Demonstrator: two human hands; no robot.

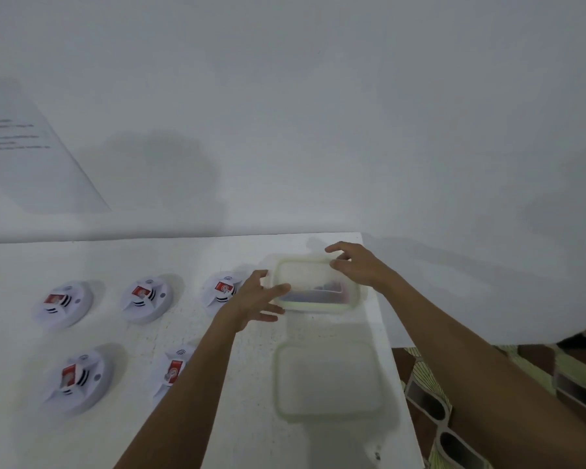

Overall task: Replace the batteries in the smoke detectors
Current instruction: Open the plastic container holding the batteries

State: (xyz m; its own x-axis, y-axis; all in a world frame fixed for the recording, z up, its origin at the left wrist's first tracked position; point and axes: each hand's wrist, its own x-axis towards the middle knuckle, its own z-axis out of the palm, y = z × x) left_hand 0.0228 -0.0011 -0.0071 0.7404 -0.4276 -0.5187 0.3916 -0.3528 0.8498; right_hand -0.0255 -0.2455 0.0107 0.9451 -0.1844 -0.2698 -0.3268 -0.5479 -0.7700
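Note:
Several white round smoke detectors lie face down on the white table [21, 434], each with a red battery showing: three in a back row [63, 304] [148, 297] [222, 291] and two in front [78, 380] [173, 370]. At the table's far right corner stands a clear lidded container [305, 279] with dark and red items inside. My left hand [257, 296] grips its left end, thumb on the lid. My right hand [356, 265] pinches the lid's far right corner.
A second clear container or lid with a greenish rim [329, 380] lies nearer to me on the right. The table's right edge [396, 367] drops to a patterned floor [454, 421]. A printed sheet [24, 143] hangs on the white wall at left.

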